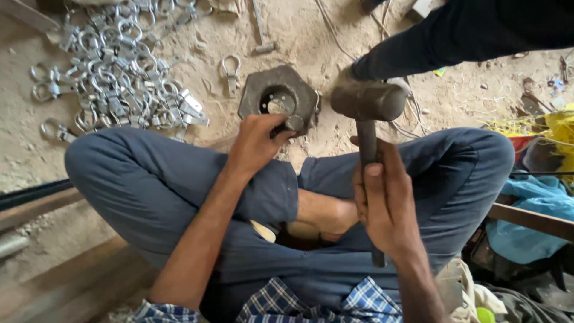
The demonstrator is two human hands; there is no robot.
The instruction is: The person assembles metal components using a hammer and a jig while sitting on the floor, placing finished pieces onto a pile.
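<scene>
- i sit cross-legged on the sandy floor [335,36], so the work sits low in front of my knees, where both arms reach it without stretching.
- my left hand [256,142] is pinched around a small round metal piece [293,123], holding it against the rim of the hexagonal steel block [278,96] at the block's 5 o'clock edge; i judge the fingers steady it there so it stays put over the block.
- the block lies flat on the floor at 12 o'clock from my lap, its round hole facing up; its weight makes it a firm base.
- my right hand [385,200] is clenched around the handle of the hammer [369,101], thumb laid along the shaft, gripping about mid-handle for control rather than reach.
- the hammer head hangs raised just at 3 o'clock of the block, near the small piece but not touching it.
- the heap of galvanised shackles [119,72] lies at 10 o'clock, well apart from the block, within my left arm's sweep; a single shackle [231,70] lies alone just at 9 o'clock of the block.
- a second hammer [260,30] rests on the floor at 12 o'clock, beyond the block.
- another person's dark trouser leg [454,36] crosses in at 1 o'clock, behind my hammer head.
- blue cloth [538,209] and yellow netting [553,128] bunch at 3 o'clock, beside my right knee.
</scene>
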